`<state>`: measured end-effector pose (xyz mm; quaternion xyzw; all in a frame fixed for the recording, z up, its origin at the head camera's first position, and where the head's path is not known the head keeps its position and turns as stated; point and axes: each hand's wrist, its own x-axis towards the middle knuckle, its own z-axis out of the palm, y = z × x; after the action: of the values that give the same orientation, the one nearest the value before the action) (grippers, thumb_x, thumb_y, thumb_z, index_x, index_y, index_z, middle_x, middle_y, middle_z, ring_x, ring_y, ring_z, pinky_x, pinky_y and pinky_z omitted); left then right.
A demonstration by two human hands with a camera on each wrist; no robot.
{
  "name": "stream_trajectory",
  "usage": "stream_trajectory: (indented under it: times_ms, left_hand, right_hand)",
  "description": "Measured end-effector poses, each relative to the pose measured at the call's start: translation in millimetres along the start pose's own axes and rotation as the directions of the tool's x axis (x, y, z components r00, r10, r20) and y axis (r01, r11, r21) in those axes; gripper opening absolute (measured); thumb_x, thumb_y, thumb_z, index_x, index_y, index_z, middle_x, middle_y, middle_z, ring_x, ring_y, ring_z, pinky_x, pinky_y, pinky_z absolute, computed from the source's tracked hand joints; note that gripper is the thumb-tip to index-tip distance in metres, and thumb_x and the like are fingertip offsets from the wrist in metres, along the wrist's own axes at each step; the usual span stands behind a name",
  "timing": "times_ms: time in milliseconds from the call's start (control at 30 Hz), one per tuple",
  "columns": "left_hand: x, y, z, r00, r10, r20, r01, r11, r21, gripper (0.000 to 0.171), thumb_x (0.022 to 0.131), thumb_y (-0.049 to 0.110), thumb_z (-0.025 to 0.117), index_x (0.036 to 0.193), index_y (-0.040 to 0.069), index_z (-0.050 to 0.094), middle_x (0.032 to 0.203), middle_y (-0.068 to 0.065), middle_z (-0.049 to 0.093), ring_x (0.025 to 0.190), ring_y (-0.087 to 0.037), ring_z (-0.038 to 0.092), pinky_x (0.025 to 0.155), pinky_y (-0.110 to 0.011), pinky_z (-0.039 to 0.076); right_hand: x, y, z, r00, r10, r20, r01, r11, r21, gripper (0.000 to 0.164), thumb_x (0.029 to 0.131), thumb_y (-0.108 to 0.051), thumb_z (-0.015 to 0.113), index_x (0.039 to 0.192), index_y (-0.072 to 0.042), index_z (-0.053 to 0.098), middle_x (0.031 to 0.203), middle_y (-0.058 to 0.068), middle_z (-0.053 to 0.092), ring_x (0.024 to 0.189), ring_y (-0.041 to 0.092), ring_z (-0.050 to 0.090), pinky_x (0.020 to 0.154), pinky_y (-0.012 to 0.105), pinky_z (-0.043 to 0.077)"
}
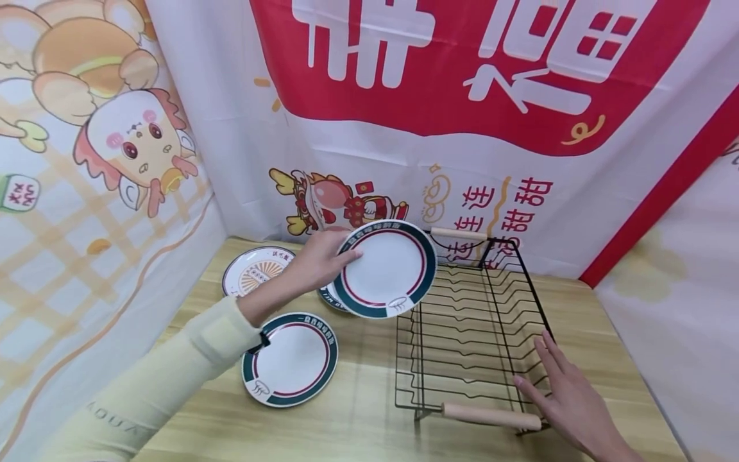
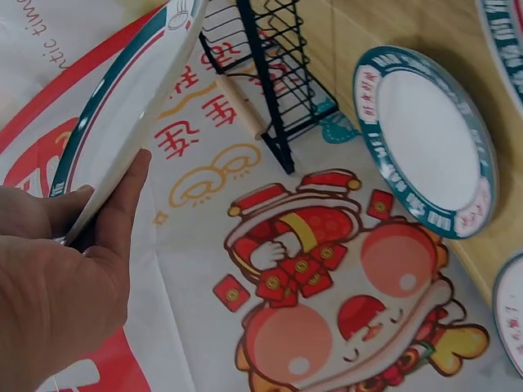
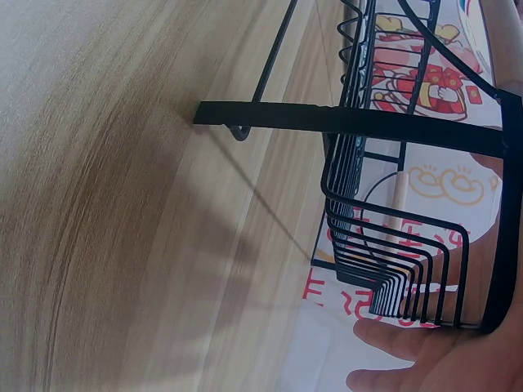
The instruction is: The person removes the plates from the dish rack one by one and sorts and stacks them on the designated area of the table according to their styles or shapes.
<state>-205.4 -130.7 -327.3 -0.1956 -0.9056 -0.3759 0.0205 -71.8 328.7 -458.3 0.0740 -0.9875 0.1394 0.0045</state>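
My left hand pinches the edge of a white plate with a dark green rim and red ring, thumb on its face. The left wrist view shows this plate nearly edge-on, with fingers behind it. To the right stands a black wire dish rack with wooden handles. My right hand rests at the rack's near right corner, fingers extended along its side. In the right wrist view, that hand's fingers lie by the side wires; the palm is partly cut off.
Another green-rimmed plate lies on the wooden table at the near left. One more green-rimmed plate is partly hidden behind the held one. A plate with an orange ray pattern lies farther back. Printed cloth hangs behind the table.
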Motion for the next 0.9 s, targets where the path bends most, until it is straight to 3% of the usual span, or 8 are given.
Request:
stream_trajectory:
  times_ms: [200,400,533,700,900]
  left_hand:
    - [-31.7,-27.5,-23.0,0.994,-0.105,0.031,0.107,0.991,-0.078,0.026,0.108,0.018,0.064,0.127,0.002,0.07,0.091,-0.009,0.076,0.073,-0.018,0.072,0.067,-0.029,0.06]
    - [-59.1,-56.4,-46.8,0.98,-0.198,-0.007,0.197,0.98,-0.019,0.031,0.108,0.017,0.063,0.13,-0.005,0.067,0.089,-0.01,0.075,0.07,-0.017,0.068,0.066,-0.027,0.057]
    - [-77.4,-72.1,-57.6,0.963,-0.269,0.01,0.269,0.963,0.002,0.037,0.109,0.019,0.061,0.134,-0.009,0.062,0.085,-0.009,0.074,0.069,-0.017,0.067,0.064,-0.026,0.054]
    - [-93.6,-93.0,-60.4,0.942,-0.334,0.042,0.333,0.942,0.033,0.035,0.109,0.022,0.06,0.124,-0.01,0.064,0.08,-0.006,0.071,0.068,-0.016,0.065,0.061,-0.026,0.051]
    - [-110.1,-117.9,-55.9,0.925,-0.369,0.091,0.368,0.929,0.029,0.03,0.108,0.018,0.061,0.118,-0.01,0.066,0.08,-0.005,0.07,0.07,-0.017,0.064,0.061,-0.028,0.052]
  right_hand:
    - [-2,0,3,1.0,0.005,-0.014,-0.005,1.0,0.007,0.093,0.102,-0.057,0.063,0.165,0.002,0.027,0.173,0.025,0.02,0.137,0.065,0.041,0.093,0.078,0.046]
    - [-3,-1,1,0.999,0.003,-0.034,-0.003,1.0,0.01,0.093,0.101,-0.056,0.064,0.165,0.0,0.028,0.174,0.022,0.019,0.137,0.064,0.042,0.095,0.078,0.045]
    - [-3,-1,0,1.0,0.007,-0.023,-0.006,1.0,0.007,0.093,0.102,-0.057,0.064,0.165,0.0,0.027,0.174,0.022,0.018,0.137,0.064,0.041,0.095,0.078,0.045]
    - [-3,0,0,0.999,0.002,-0.034,-0.001,1.0,0.008,0.092,0.102,-0.055,0.065,0.165,0.001,0.027,0.174,0.022,0.018,0.137,0.064,0.042,0.095,0.078,0.045]
    - [-2,-1,1,1.0,0.008,-0.026,-0.008,1.0,0.009,0.093,0.101,-0.057,0.064,0.165,0.001,0.028,0.173,0.023,0.02,0.138,0.063,0.042,0.097,0.078,0.045]
